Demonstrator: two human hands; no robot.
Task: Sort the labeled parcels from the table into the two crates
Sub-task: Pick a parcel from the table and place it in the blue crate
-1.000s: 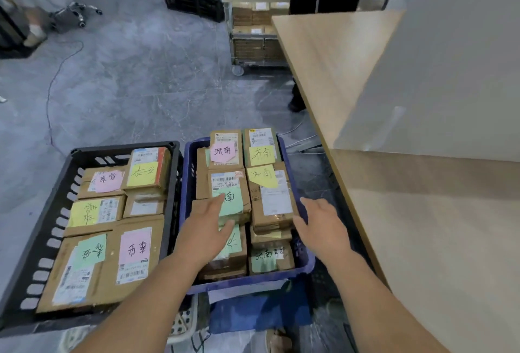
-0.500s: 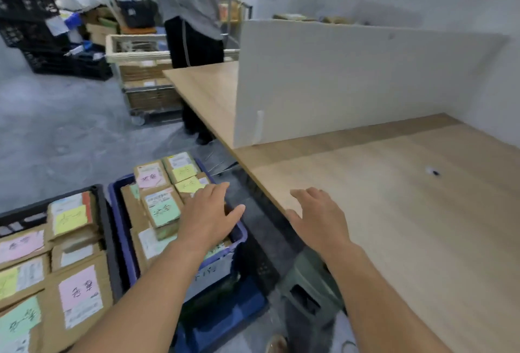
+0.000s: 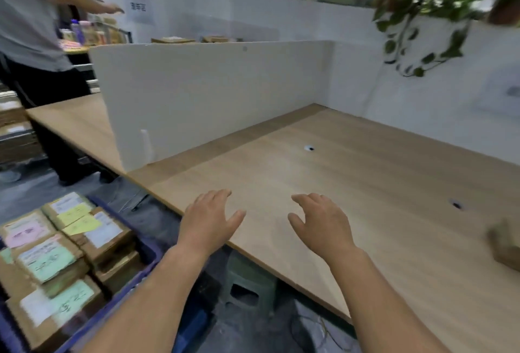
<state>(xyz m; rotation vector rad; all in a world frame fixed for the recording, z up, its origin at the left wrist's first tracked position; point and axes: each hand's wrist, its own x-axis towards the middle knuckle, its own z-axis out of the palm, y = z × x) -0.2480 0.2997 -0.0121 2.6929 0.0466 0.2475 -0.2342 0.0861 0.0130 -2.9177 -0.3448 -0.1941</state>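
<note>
Both hands empty, palms down, fingers spread loose over the near edge of the table (image 3: 351,184): left hand (image 3: 209,219) right at the edge, right hand (image 3: 320,224) further in over the wood. Neither touches a parcel. Blue crate (image 3: 149,257) sits on the floor to the lower left, below table level, packed with cardboard boxes carrying pink, yellow and green labels; second crate is not in view. Only candidate left on the table is a blurred brown parcel (image 3: 505,245) at the far right edge of frame, cut off, so label and long axis cannot be read. It lies well to the right of both hands, and the right hand is clearly the nearer one; reach would go rightward across bare tabletop. Most of the sorting looks done, judging by the full crate and bare wood. White divider (image 3: 213,94) stands behind, a bystander (image 3: 31,29) at far left, a plant (image 3: 422,1) upper right.
</note>
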